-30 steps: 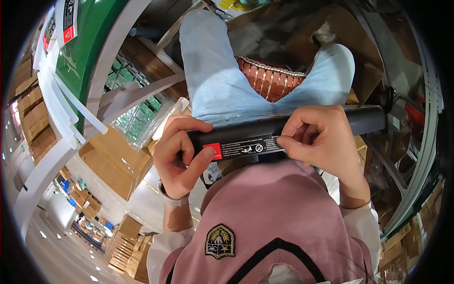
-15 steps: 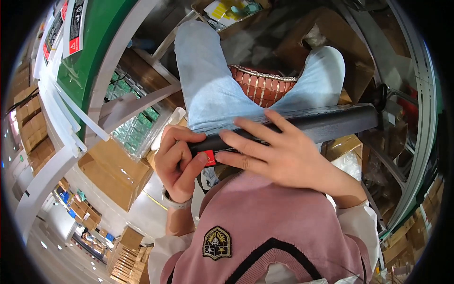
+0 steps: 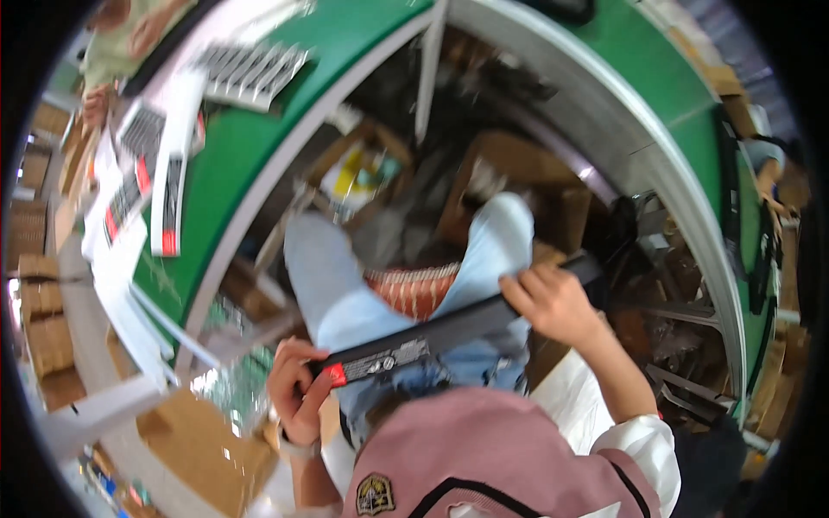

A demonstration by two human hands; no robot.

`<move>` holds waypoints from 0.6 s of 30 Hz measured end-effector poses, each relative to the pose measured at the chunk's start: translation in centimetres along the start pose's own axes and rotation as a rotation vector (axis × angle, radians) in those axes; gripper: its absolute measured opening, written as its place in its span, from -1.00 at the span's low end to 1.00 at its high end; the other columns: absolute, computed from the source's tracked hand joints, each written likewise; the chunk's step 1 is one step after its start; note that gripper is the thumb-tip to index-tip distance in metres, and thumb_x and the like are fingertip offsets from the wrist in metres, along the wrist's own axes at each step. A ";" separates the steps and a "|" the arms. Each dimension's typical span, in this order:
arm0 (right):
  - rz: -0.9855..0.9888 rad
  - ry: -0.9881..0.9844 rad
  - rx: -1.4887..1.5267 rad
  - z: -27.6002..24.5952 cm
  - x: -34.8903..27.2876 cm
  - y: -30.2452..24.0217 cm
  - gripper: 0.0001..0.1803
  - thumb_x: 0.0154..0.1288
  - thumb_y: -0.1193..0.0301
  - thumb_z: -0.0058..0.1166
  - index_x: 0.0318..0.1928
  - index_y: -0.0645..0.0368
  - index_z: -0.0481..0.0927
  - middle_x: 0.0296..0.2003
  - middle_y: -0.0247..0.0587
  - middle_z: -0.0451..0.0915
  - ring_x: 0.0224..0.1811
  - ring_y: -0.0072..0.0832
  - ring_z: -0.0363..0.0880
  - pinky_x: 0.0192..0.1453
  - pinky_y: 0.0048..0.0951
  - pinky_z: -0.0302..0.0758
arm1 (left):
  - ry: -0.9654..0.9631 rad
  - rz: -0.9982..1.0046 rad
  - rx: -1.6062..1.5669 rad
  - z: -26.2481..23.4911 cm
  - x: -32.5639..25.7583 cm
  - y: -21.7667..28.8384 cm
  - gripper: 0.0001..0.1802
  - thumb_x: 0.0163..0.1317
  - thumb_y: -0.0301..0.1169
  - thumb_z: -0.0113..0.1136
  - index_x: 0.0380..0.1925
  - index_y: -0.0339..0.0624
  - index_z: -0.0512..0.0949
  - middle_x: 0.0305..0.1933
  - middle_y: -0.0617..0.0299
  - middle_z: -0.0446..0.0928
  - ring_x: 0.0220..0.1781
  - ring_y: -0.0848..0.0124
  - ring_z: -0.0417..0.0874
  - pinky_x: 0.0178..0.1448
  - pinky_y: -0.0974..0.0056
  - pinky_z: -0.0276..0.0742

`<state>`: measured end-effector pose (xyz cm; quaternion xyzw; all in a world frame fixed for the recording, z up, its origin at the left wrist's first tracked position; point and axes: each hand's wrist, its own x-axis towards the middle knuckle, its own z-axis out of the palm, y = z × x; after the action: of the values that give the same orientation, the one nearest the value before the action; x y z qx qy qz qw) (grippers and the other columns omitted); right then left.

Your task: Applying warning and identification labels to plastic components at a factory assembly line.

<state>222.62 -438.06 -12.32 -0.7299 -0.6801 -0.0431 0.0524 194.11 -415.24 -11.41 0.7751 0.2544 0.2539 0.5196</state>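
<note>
A long black bar (image 3: 471, 326) lies slantwise across my lap, its right end higher in the picture. My left hand (image 3: 298, 388) is closed round its left end, fingers above and thumb below. Near that end a black label (image 3: 389, 361) with white print and a red corner runs along the bar's face. Toward the other end my right hand (image 3: 553, 302) grips the bar from above, its fingers curled over the far edge. The bar's far right tip is dark and blurred.
Strips of labels (image 3: 170, 203) and a sheet of labels (image 3: 246, 73) lie on the green table (image 3: 233, 155) at left. Cardboard boxes (image 3: 518, 181) stand below, past my knees. Other people's hands show at the upper left and far right; more black bars lie on the right table.
My right hand has slid off the label toward the bar's right end and now grips there. The label is uncovered. The whole view has shifted, showing more of the tables.
</note>
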 end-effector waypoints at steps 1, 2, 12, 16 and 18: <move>0.061 0.024 0.007 -1.3 -0.7 0.5 -0.62 -0.12 0.52 0.08 -0.16 0.24 0.55 -0.47 -0.21 0.47 -0.45 -0.32 0.53 -0.43 -0.33 0.48 | 0.127 0.013 -0.069 0.2 0.3 0.3 -0.69 -0.06 -0.49 0.19 -0.64 -0.20 0.19 -0.23 -0.01 0.51 -0.20 0.24 0.42 0.00 0.22 0.33; 0.117 0.051 0.027 -2.7 -1.4 1.2 -0.63 -0.13 0.52 0.09 -0.18 0.23 0.54 -0.47 -0.22 0.48 -0.46 -0.32 0.53 -0.43 -0.33 0.49 | 0.252 0.015 -0.139 0.2 0.6 0.8 -0.72 -0.05 -0.48 0.17 -0.60 -0.19 0.20 -0.21 -0.01 0.49 -0.17 0.25 0.42 0.03 0.20 0.33; 1.194 0.552 0.457 -14.0 -10.3 26.4 -0.66 0.15 0.40 0.14 -0.16 0.46 0.49 -0.41 -0.12 0.58 -0.36 -0.41 0.54 -0.17 -0.33 0.46 | 0.052 -0.143 -0.489 5.2 6.3 -0.3 -0.81 0.14 -0.67 0.14 -0.39 -0.21 0.34 -0.39 0.22 0.46 -0.31 0.47 0.51 -0.15 0.40 0.43; 1.560 0.573 0.207 -10.6 -8.1 44.2 -0.67 0.09 0.50 0.01 -0.14 0.48 0.54 -0.29 0.36 0.61 -0.20 0.04 0.67 -0.19 -0.08 0.56 | -0.079 -0.262 -0.380 8.1 6.4 -4.8 -0.86 0.12 -0.64 0.21 -0.38 -0.23 0.45 -0.42 0.33 0.50 -0.37 0.60 0.50 -0.26 0.49 0.38; 1.628 0.554 0.078 -8.5 -5.6 48.7 -0.63 0.14 0.48 -0.03 -0.02 0.36 0.55 -0.14 0.32 0.60 -0.02 0.07 0.61 -0.06 0.00 0.56 | -0.078 -0.288 -0.292 7.9 5.9 -5.8 -0.85 0.09 -0.67 0.11 -0.31 -0.29 0.46 -0.39 0.20 0.54 -0.29 0.45 0.59 -0.14 0.36 0.53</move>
<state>270.83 -448.16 -5.51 -0.9513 0.0914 -0.1450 0.2562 202.92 -414.82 -18.71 0.6565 0.3029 0.1807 0.6668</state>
